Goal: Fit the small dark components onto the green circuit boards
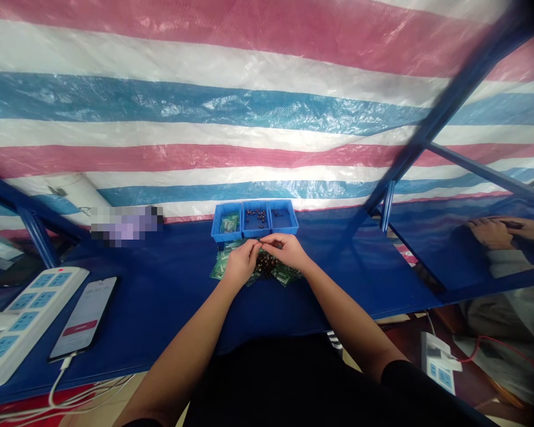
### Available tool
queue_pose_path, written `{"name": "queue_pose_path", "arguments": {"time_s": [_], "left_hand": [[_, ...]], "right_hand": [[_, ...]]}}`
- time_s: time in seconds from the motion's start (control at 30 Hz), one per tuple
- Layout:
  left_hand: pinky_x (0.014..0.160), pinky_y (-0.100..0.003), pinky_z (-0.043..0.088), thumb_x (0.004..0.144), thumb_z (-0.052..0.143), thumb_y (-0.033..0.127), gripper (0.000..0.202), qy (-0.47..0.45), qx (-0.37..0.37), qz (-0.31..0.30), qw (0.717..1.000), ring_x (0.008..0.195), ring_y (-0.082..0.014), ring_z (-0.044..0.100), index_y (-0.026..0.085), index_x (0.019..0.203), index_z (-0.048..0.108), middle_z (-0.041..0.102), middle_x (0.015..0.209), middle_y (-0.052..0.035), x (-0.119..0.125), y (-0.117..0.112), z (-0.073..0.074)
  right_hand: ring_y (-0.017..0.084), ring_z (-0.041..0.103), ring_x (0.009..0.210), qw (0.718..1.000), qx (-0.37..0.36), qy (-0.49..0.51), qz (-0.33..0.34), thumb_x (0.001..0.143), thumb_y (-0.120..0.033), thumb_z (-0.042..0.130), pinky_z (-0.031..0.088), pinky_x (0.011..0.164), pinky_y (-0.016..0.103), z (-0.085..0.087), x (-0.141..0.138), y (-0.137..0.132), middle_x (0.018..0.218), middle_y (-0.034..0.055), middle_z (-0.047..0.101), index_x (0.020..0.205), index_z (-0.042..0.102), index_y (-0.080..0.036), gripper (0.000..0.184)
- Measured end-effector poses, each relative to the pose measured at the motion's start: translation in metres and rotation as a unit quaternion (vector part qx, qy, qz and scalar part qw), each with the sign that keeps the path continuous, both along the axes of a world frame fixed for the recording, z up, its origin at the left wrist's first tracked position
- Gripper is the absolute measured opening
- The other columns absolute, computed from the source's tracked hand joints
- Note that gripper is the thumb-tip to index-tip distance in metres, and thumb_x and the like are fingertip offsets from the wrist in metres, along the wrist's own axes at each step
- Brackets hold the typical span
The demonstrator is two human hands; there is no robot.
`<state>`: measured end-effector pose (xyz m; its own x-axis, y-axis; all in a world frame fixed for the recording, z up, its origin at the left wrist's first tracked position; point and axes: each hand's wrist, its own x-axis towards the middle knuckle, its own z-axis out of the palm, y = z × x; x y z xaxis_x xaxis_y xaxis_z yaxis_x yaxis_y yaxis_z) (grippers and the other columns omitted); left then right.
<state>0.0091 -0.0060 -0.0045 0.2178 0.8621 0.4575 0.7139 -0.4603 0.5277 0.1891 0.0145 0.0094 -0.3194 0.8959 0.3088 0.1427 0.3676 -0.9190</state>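
My left hand [241, 263] and my right hand [290, 251] meet fingertip to fingertip over a pile on the blue table. Both are closed in a pinch; whatever lies between the fingers is too small to make out. Beneath them is a heap of small dark, coppery parts [264, 264], partly covered by my hands. Green-looking clear packets [283, 274] lie around and among these parts. Just behind my hands stand three joined blue bins: the left bin [218, 229] contains green packets, the middle bin [256, 230] several small parts, the right bin [288, 222] a few dark bits.
A phone [83, 317] on a charging cable and a white power strip [38, 320] lie at the left. Blue metal frame bars [409, 155] rise at both sides. A striped sheet [267, 107] hangs behind. At the right, another person's hands [493, 231] rest on a neighbouring table.
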Motion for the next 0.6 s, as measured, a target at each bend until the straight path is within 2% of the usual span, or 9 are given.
{"name": "queue_pose_path", "arguments": {"time_s": [0.23, 0.43, 0.6], "left_hand": [[0.061, -0.023, 0.046, 0.092, 0.049, 0.038, 0.030, -0.041, -0.004, 0.016, 0.999, 0.064, -0.0142, 0.063, 0.023, 0.117, 0.055, 0.068, 0.077, -0.0003, 0.0030, -0.0026, -0.0009], [0.069, -0.023, 0.047, 0.095, 0.045, 0.034, 0.023, -0.036, 0.019, 0.003, 0.999, 0.075, -0.0144, 0.065, 0.022, 0.105, 0.061, 0.069, 0.092, -0.0034, 0.0025, -0.0010, -0.0007], [0.063, -0.023, 0.044, 0.096, 0.040, 0.035, 0.024, -0.010, -0.001, 0.007, 1.000, 0.069, -0.0143, 0.062, 0.022, 0.102, 0.060, 0.067, 0.080, -0.0014, 0.0009, -0.0020, 0.0023]], "right_hand": [[0.016, 0.064, 0.073, 0.999, -0.014, 0.012, -0.026, 0.080, -0.039, 0.064, 0.052, 0.068, 0.028, -0.0028, 0.0013, 0.0042, 0.091, 0.0065, 0.073, 0.100, 0.072, -0.018, 0.030], [0.015, 0.062, 0.068, 1.000, -0.017, 0.019, -0.017, 0.080, -0.040, 0.065, 0.050, 0.063, 0.027, -0.0032, 0.0003, 0.0033, 0.085, 0.0060, 0.072, 0.098, 0.072, -0.017, 0.030], [0.015, 0.064, 0.073, 1.000, -0.004, 0.017, -0.003, 0.079, -0.039, 0.066, 0.052, 0.067, 0.028, -0.0018, -0.0008, 0.0007, 0.090, 0.0062, 0.071, 0.103, 0.070, -0.018, 0.032]]}}
